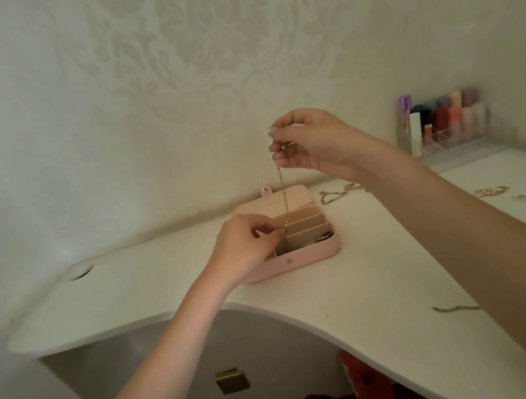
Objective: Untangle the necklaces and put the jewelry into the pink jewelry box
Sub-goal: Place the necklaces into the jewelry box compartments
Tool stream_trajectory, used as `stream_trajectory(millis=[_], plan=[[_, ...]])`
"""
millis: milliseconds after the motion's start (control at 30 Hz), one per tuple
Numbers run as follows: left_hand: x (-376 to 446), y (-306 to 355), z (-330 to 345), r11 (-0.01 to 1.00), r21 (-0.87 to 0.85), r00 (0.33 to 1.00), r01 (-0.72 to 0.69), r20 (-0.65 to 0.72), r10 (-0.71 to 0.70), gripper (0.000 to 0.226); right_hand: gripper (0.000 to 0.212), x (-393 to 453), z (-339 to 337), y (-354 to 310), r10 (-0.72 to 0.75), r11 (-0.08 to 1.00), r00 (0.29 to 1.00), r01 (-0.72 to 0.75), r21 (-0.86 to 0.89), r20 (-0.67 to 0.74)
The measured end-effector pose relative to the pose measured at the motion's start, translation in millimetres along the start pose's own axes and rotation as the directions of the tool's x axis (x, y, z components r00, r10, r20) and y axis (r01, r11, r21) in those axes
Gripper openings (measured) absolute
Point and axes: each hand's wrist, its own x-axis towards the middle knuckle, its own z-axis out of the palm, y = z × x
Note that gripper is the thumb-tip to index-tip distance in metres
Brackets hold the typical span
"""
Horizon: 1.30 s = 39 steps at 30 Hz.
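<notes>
chain held taut over the box

while the right hand [309, 141] pinches the top of a gold chain [281, 185] high above the bench [165, 279], the left hand [244, 247] pinches its lower end at the open pink box [300, 263]. so each grip is pressed together on the chain, which hangs straight down into the box's dividers. more chains [333, 196] lie on the bench behind the box and to the right.

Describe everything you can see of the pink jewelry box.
The box is pale pink, rounded and looks like soft leather. It sits open on the white desk, lid back, snap tab up, another snap on its front wall. Cream dividers form compartments; the nearest holds something dark. The left hand hovers over it, and a gold chain hangs into it.
</notes>
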Motion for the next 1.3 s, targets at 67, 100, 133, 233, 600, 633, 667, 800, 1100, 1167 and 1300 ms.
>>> stream_trajectory(millis=[67, 100, 133, 233, 600, 633, 667, 800, 1100, 1167, 1300], plan=[[-3, -1, -2, 0.999, -0.037, 1.0, 0.019, 0.008, -0.019, 0.022, 0.003, -2, 2, 2, 0.023, 0.998, 0.998, -0.02, -0.059, 0.052], [-2, -1, -3, 0.996, -0.086, 1.0, 0.023, 0.003, -0.023, 0.026, 0.002, -3, 4, 2, 0.03, 0.997, 0.997, -0.024, -0.074, 0.074], [0, -2, -3, 0.994, -0.109, 1.0, 0.023, -0.007, -0.024, 0.028, 0.002, -3, 5, 2, 0.035, 0.996, 0.995, -0.027, -0.089, 0.095], [8, -6, 2, 0.999, 0.046, 1.0, -0.012, 0.016, 0.011, 0.018, 0.003, -5, 7, 2, 0.056, 0.99, 0.988, -0.036, -0.138, 0.147], [3, -7, 2, 0.999, -0.03, 1.0, 0.015, 0.01, -0.015, 0.015, 0.005, -10, 6, 0, 0.075, 0.986, 0.98, -0.045, -0.163, 0.182], [1, -6, 0, 0.997, -0.072, 0.999, 0.038, 0.038, -0.035, 0.02, 0.007, -10, 7, 1, 0.08, 0.985, 0.979, -0.048, -0.167, 0.188], [0, -4, -2, 0.99, -0.132, 0.997, 0.051, 0.065, -0.043, 0.024, 0.008, -10, 8, 2, 0.084, 0.983, 0.977, -0.05, -0.175, 0.194], [-4, 4, -1, 0.946, -0.324, 0.991, 0.006, 0.131, 0.039, 0.018, 0.007, -11, 8, 3, 0.09, 0.98, 0.975, -0.051, -0.19, 0.201], [-10, -12, 6, 0.962, -0.271, 0.996, -0.013, -0.089, -0.011, 0.011, 0.001, -7, -31, -1, 0.305, 0.45, 0.952, -0.108, -0.886, 0.039], [-11, -10, 8, 0.978, -0.207, 0.995, -0.037, -0.097, 0.017, 0.017, 0.01, -7, -33, 3, 0.421, 0.369, 0.907, -0.174, -0.913, -0.002], [-9, -4, 14, 0.989, -0.116, 0.991, -0.089, -0.107, 0.076, 0.023, 0.02, -8, -28, 9, 0.516, 0.293, 0.856, -0.184, -0.938, -0.007]])
